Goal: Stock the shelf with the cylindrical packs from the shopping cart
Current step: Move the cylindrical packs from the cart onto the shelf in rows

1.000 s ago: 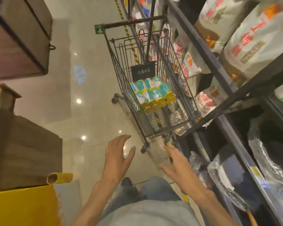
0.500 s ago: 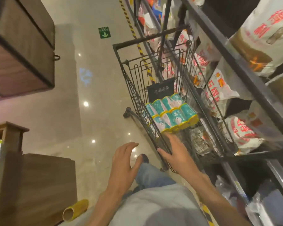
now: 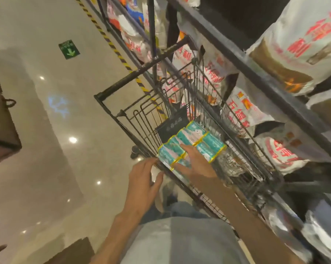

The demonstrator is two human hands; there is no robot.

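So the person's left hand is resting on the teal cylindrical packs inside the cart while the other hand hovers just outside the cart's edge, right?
Not quite: it is the right hand that rests on the teal cylindrical packs inside the cart. The left hand is the one just outside the cart's edge, fingers spread. The head view shows this.

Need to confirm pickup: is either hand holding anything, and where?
Right hand rests on the cylindrical packs, near end; grip cannot be told. Left hand holds nothing.

Inside the shopping cart (image 3: pixel 181 103), the right hand (image 3: pixel 196 164) rests on the teal cylindrical packs (image 3: pixel 191 142). The left hand (image 3: pixel 144 180) reaches the cart's near rim, fingers (image 3: pixel 149 163) straight. Bagged shelf (image 3: pixel 256 73) stands beside the cart.
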